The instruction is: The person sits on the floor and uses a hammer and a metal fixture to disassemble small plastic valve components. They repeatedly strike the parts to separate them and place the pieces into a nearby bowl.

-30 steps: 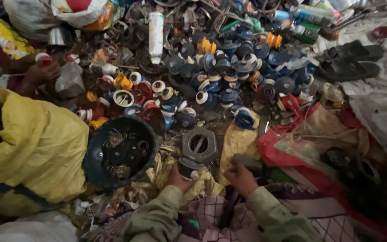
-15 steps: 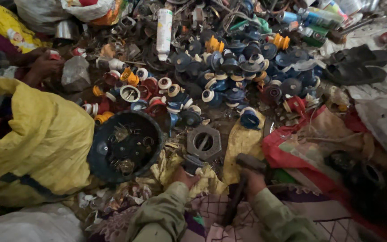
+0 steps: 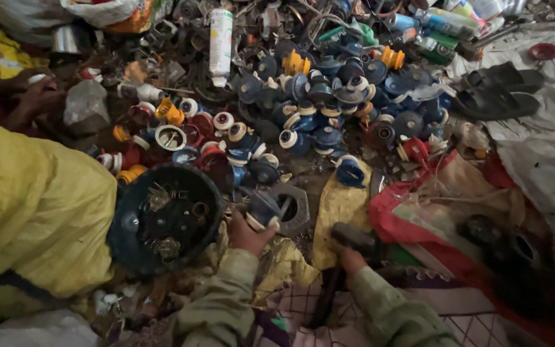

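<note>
My left hand (image 3: 246, 232) grips a dark blue round plastic part with a pale rim (image 3: 264, 210), held against a large grey hexagonal metal nut (image 3: 295, 207) on the ground. My right hand (image 3: 349, 257) is closed on a hammer (image 3: 343, 247) whose dark head lies just right of the nut and whose handle runs down toward me. A black round bowl (image 3: 162, 218) with small metal bits inside sits left of my left hand. Both sleeves are olive green.
A heap of blue, red and orange plastic wheels and caps (image 3: 329, 109) fills the ground ahead. A white spray can (image 3: 220, 45) lies at the top. Another person's hand (image 3: 30, 96) and a yellow sack (image 3: 33, 205) are at left. Black sandals (image 3: 502, 90) lie at right.
My left hand has lifted a blue round part up onto the hexagonal nut. The hammer in my right hand stays low beside it. The view has shifted slightly closer.
</note>
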